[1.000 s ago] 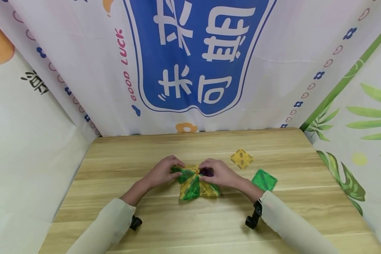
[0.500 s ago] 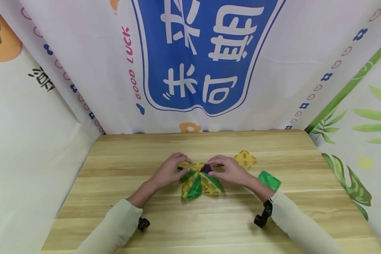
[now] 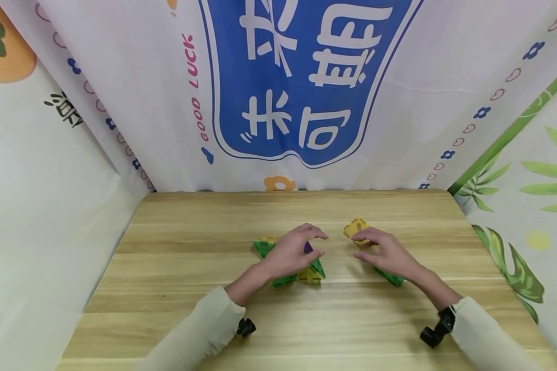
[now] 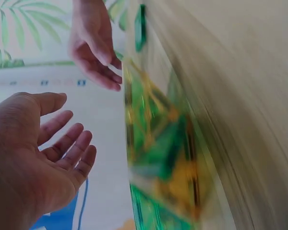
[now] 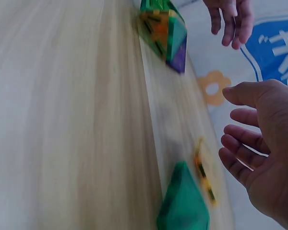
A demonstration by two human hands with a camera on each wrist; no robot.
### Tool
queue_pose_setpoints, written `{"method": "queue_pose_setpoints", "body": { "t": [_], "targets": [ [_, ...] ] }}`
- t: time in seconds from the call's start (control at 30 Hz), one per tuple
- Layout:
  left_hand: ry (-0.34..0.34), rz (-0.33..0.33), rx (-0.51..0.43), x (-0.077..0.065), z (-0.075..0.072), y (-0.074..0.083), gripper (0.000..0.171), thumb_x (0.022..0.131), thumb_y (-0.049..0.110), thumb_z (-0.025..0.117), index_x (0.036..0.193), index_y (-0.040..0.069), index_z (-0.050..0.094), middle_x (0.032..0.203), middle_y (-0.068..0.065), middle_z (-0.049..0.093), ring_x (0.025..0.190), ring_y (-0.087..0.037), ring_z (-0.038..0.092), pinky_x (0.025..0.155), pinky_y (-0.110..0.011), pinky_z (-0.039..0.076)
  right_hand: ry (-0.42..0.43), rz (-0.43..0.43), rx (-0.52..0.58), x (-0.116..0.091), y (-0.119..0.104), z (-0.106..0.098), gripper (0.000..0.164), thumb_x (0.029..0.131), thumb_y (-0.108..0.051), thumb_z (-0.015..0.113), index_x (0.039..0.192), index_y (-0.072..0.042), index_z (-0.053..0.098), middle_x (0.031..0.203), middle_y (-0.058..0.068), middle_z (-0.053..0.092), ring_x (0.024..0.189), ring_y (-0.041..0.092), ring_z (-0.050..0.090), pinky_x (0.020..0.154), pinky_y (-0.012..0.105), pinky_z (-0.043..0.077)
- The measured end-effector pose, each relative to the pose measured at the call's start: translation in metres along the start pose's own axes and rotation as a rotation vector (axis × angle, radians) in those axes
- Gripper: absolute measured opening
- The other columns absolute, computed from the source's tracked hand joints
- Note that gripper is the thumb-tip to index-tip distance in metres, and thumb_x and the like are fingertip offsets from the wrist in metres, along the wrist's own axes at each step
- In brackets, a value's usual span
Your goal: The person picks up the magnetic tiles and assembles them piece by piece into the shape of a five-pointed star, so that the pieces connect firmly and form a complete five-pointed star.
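A peaked shape made of see-through green, yellow and purple magnetic tiles (image 3: 309,275) stands on the table. My left hand (image 3: 291,252) hovers over it with loosely bent fingers and holds nothing; it hides much of the shape in the head view. To the right, my right hand (image 3: 387,252) hangs above a green tile piece (image 3: 392,277), its fingers apart and nothing between them. Just beyond its fingertips lies a yellow square tile piece (image 3: 354,225). In the right wrist view the green piece (image 5: 183,203) looks raised and pointed, beside the yellow piece (image 5: 204,175).
The wooden table (image 3: 190,221) runs back to a printed cloth (image 3: 390,129) at its far edge. More cloth hangs on the left and right sides. A small black camera is strapped to each wrist.
Both hands have come away from the tile shape and moved right. My left hand now passes over the shape, and my right hand is above the loose green and yellow pieces.
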State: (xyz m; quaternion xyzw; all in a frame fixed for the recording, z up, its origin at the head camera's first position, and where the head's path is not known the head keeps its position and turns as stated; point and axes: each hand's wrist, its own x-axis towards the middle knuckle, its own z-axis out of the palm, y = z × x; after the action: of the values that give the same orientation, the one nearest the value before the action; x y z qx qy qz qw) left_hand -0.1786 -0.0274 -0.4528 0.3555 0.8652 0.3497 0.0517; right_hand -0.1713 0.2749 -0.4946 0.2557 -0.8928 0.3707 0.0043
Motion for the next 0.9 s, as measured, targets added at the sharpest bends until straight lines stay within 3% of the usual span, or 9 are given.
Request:
{"method": "queue_pose_setpoints", "body": {
  "t": [0.17, 0.23, 0.43, 0.73, 0.9],
  "targets": [
    [-0.057, -0.003, -0.037, 0.013, 0.021, 0.018, 0.042, 0.104, 0.024, 0.071, 0.143, 0.010, 0.065, 0.143, -0.006, 0.063, 0.118, -0.017, 0.068, 0.100, -0.029, 0.056, 0.016, 0.047, -0.044, -0.020, 0.015, -0.015, 0.036, 0.094, -0.010, 0.082, 0.126, 0.000, 0.072, 0.122, 0.015, 0.072, 0.108, 0.035, 0.071, 0.086, 0.048, 0.063],
    [-0.079, -0.002, -0.053, 0.019, 0.030, 0.025, 0.044, 0.104, 0.024, 0.071, 0.145, 0.009, 0.064, 0.144, -0.006, 0.063, 0.130, -0.022, 0.063, 0.106, -0.030, 0.053, 0.024, 0.054, -0.071, -0.027, 0.020, -0.019, 0.035, 0.093, -0.010, 0.083, 0.125, -0.001, 0.072, 0.122, 0.014, 0.072, 0.107, 0.034, 0.071, 0.085, 0.046, 0.063],
    [-0.141, -0.021, -0.151, 0.034, 0.055, 0.040, 0.054, 0.103, 0.022, 0.072, 0.152, 0.007, 0.056, 0.150, -0.009, 0.061, 0.133, -0.022, 0.061, 0.106, -0.024, 0.050, 0.073, 0.058, -0.162, -0.048, 0.031, -0.028, 0.035, 0.089, -0.008, 0.086, 0.122, -0.002, 0.074, 0.121, 0.012, 0.072, 0.102, 0.031, 0.071, 0.081, 0.043, 0.063],
    [-0.177, -0.189, -0.408, 0.051, 0.087, 0.046, 0.061, 0.100, 0.015, 0.075, 0.155, 0.002, 0.051, 0.154, -0.011, 0.058, 0.138, -0.021, 0.059, 0.107, -0.023, 0.050, 0.129, 0.181, -0.223, -0.070, 0.043, -0.038, 0.046, 0.086, -0.020, 0.090, 0.122, 0.002, 0.073, 0.110, 0.012, 0.073, 0.096, 0.029, 0.069, 0.076, 0.034, 0.058],
    [-0.182, -0.303, -0.434, 0.056, 0.101, 0.052, 0.064, 0.096, 0.016, 0.079, 0.154, 0.004, 0.053, 0.153, -0.010, 0.059, 0.139, -0.020, 0.058, 0.110, -0.022, 0.048, 0.094, 0.272, -0.225, -0.073, 0.045, -0.039, 0.057, 0.085, -0.028, 0.092, 0.126, 0.005, 0.072, 0.108, 0.013, 0.075, 0.095, 0.026, 0.069, 0.076, 0.032, 0.056]
  ]
}}
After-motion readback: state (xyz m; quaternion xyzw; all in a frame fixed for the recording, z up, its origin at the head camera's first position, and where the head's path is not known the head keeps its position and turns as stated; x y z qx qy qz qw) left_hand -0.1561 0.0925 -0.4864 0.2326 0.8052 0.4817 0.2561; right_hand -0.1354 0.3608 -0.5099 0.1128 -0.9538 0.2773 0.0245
